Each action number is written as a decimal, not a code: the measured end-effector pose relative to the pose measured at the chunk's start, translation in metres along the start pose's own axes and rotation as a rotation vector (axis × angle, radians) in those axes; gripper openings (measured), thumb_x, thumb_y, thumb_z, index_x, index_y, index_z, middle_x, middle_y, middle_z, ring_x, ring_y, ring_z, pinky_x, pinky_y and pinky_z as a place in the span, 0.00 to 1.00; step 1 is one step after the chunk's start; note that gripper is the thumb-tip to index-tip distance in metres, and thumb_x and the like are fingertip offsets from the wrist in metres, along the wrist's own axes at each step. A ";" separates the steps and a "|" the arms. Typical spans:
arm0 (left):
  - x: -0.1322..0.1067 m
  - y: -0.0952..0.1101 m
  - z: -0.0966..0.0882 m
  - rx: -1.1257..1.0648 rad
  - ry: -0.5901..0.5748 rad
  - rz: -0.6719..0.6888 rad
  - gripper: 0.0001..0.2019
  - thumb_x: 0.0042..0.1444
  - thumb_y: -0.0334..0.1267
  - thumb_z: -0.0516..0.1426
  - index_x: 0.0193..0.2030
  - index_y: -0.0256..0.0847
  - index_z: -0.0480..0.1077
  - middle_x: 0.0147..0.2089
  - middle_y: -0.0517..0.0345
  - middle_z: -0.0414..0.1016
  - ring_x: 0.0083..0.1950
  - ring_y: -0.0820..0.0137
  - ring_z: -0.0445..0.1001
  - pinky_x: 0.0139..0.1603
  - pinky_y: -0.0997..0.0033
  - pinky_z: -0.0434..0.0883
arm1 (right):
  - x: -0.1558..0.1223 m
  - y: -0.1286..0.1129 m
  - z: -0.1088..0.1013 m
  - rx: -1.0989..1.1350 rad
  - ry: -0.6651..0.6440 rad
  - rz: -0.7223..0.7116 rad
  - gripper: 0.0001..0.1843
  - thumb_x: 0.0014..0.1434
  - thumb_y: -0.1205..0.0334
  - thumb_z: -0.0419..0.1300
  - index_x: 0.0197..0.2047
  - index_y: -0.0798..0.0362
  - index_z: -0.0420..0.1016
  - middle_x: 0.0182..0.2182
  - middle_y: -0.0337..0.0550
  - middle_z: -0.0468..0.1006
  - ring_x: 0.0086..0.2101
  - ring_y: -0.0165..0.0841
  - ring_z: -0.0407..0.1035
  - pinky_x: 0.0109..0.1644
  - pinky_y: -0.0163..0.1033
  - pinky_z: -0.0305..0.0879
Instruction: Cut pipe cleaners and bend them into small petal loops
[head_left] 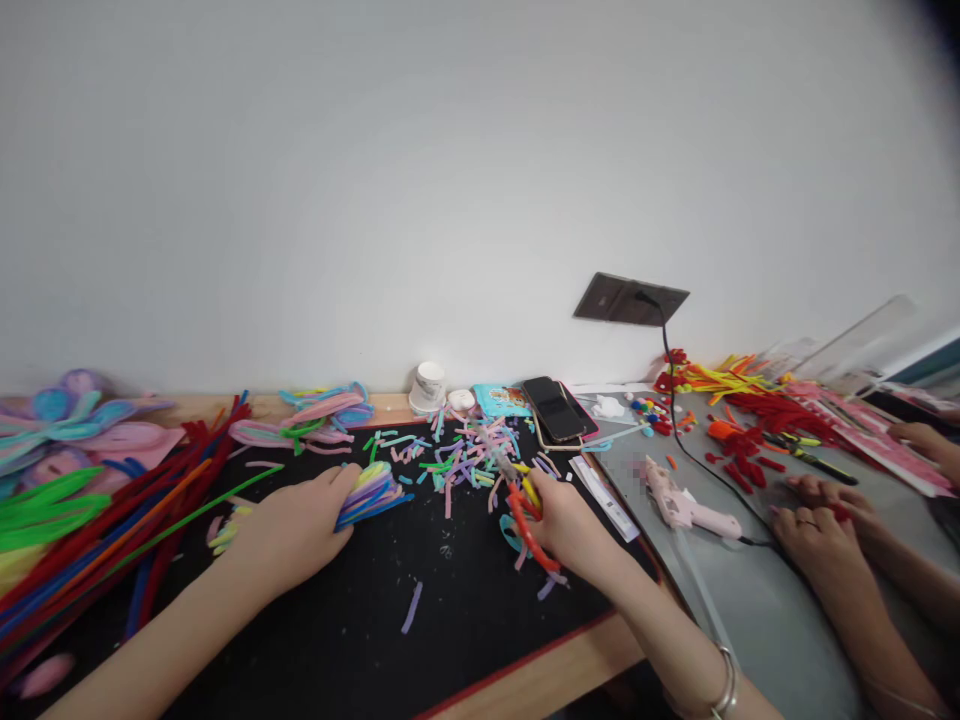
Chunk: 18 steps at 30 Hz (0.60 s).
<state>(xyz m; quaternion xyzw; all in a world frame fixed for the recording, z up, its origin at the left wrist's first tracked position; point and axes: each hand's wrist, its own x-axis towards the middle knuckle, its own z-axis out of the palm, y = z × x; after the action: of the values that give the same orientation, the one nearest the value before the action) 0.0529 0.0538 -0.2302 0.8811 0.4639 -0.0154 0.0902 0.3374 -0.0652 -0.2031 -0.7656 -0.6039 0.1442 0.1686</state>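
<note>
My left hand is closed around a bundle of pastel pipe cleaners, blue, pink, purple and yellow, whose ends stick out to the right. In my right hand is a pair of cutting pliers with red and yellow handles; the jaws point away from me, toward the pile. Under and around the jaws lie many short cut pipe cleaner pieces on the black mat. One purple piece lies apart, nearer to me.
Long pipe cleaners and finished pastel shapes crowd the left. At the back are paper cups and phones. On the grey table to the right lies a corded pink glue gun, near another person's hands.
</note>
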 end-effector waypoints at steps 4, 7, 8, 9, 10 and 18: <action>-0.001 0.001 0.000 0.018 -0.003 0.027 0.25 0.51 0.36 0.49 0.58 0.38 0.59 0.55 0.46 0.67 0.48 0.52 0.71 0.45 0.57 0.67 | 0.004 0.007 0.016 -0.110 -0.022 -0.025 0.12 0.40 0.70 0.62 0.28 0.52 0.62 0.21 0.36 0.67 0.23 0.29 0.59 0.25 0.33 0.47; -0.002 0.002 -0.001 0.031 -0.019 0.028 0.25 0.50 0.36 0.48 0.57 0.38 0.60 0.55 0.45 0.68 0.47 0.52 0.72 0.44 0.56 0.68 | 0.009 0.013 0.017 -0.012 -0.036 -0.042 0.11 0.41 0.71 0.59 0.27 0.52 0.61 0.21 0.35 0.66 0.22 0.28 0.59 0.24 0.32 0.48; -0.002 0.003 -0.002 0.031 -0.018 0.030 0.25 0.50 0.35 0.48 0.57 0.38 0.60 0.55 0.45 0.68 0.48 0.52 0.72 0.44 0.56 0.68 | 0.012 0.013 0.016 0.036 -0.030 -0.040 0.10 0.42 0.70 0.59 0.27 0.52 0.60 0.21 0.35 0.66 0.22 0.28 0.58 0.24 0.32 0.49; -0.003 0.003 -0.003 0.029 -0.015 0.035 0.25 0.50 0.35 0.48 0.57 0.38 0.60 0.55 0.45 0.68 0.48 0.52 0.72 0.45 0.56 0.68 | 0.016 0.012 0.014 0.083 -0.016 -0.035 0.09 0.42 0.69 0.58 0.26 0.52 0.60 0.21 0.34 0.65 0.22 0.28 0.58 0.24 0.31 0.50; -0.004 0.003 -0.003 0.027 -0.014 0.042 0.24 0.50 0.34 0.48 0.57 0.38 0.60 0.55 0.45 0.68 0.48 0.52 0.72 0.45 0.56 0.68 | 0.020 0.010 0.012 0.131 0.003 -0.030 0.09 0.43 0.68 0.58 0.26 0.52 0.59 0.21 0.34 0.66 0.22 0.28 0.59 0.24 0.31 0.51; -0.008 0.006 -0.003 0.028 -0.040 0.057 0.24 0.50 0.34 0.49 0.56 0.39 0.61 0.58 0.41 0.65 0.49 0.51 0.72 0.47 0.55 0.67 | 0.071 -0.047 -0.017 0.163 0.189 -0.227 0.07 0.47 0.64 0.56 0.25 0.52 0.60 0.20 0.34 0.64 0.23 0.28 0.58 0.26 0.32 0.51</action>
<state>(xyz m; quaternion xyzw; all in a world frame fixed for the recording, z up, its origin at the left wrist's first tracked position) 0.0530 0.0447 -0.2254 0.8946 0.4366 -0.0371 0.0874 0.3199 0.0120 -0.1689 -0.6864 -0.6543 0.1001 0.3012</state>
